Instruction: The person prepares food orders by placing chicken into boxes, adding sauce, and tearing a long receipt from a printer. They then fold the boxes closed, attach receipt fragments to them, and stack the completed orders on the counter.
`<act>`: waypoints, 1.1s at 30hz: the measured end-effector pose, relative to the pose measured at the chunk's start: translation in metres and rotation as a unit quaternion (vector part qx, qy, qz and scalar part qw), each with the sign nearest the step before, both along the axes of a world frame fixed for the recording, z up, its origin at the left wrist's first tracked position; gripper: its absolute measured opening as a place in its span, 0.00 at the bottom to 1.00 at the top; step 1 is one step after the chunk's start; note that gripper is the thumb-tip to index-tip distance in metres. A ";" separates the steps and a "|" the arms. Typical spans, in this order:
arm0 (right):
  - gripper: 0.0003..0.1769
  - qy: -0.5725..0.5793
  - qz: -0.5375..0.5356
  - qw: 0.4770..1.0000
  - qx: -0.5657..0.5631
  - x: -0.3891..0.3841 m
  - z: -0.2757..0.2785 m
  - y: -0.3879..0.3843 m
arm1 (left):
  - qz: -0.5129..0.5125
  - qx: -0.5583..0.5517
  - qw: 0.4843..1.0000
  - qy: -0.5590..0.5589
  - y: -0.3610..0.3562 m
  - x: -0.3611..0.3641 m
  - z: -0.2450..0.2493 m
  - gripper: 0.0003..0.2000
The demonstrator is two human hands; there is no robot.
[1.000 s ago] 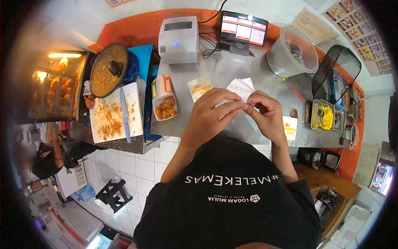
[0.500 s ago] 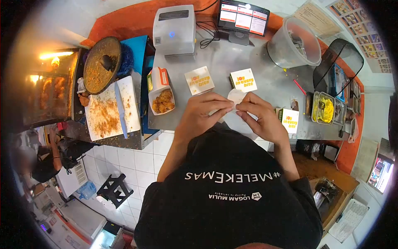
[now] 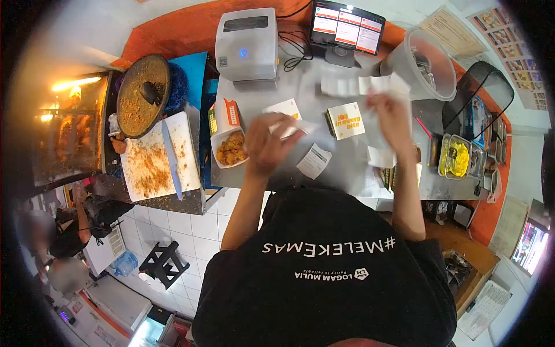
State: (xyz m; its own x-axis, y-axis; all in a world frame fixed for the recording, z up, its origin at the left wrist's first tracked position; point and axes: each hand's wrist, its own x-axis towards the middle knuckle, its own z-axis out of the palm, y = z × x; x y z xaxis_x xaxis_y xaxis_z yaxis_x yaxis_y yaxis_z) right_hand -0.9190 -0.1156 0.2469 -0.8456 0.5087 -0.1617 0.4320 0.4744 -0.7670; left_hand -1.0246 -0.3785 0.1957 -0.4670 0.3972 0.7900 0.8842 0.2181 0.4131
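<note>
My left hand [image 3: 267, 144], blurred by motion, is over the counter with its fingers pinched on a small white paper slip [image 3: 305, 128]. Below those fingertips is a printed white label [image 3: 315, 161]. A strip of white paper [image 3: 347, 87], smeared by movement, trails leftward from my right hand [image 3: 392, 121], whose fingers are closed on it. Two small cartons with yellow and orange lettering stand near my hands: one carton [image 3: 347, 121] between them, another carton [image 3: 283, 110] partly behind my left hand. Another white paper piece [image 3: 381, 157] shows beside my right wrist.
A box of fried chicken [image 3: 231, 148] stands left of my left hand. Farther left, a knife [image 3: 171, 156] lies on a crumb-covered cutting board [image 3: 144, 168]. A label printer [image 3: 247, 46], a tablet [image 3: 347, 29] and a clear bucket [image 3: 425, 69] line the back.
My hands have moved apart from their meeting point, the right swinging rightward and up with the paper strip, the left moving slightly left. The printed label now shows between them.
</note>
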 end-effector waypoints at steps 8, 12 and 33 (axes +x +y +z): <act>0.11 0.000 0.009 0.912 -0.411 0.034 -0.085 -0.065 | -0.204 -0.175 0.958 -0.101 -0.004 0.001 -0.062 0.25; 0.12 0.010 -0.001 0.937 -0.349 0.036 -0.095 -0.050 | -0.052 -0.340 0.928 -0.147 0.001 -0.039 -0.098 0.32; 0.28 0.082 0.147 0.985 -0.029 0.031 -0.072 -0.047 | -0.447 -0.155 0.459 -0.752 0.015 -0.023 -0.064 0.54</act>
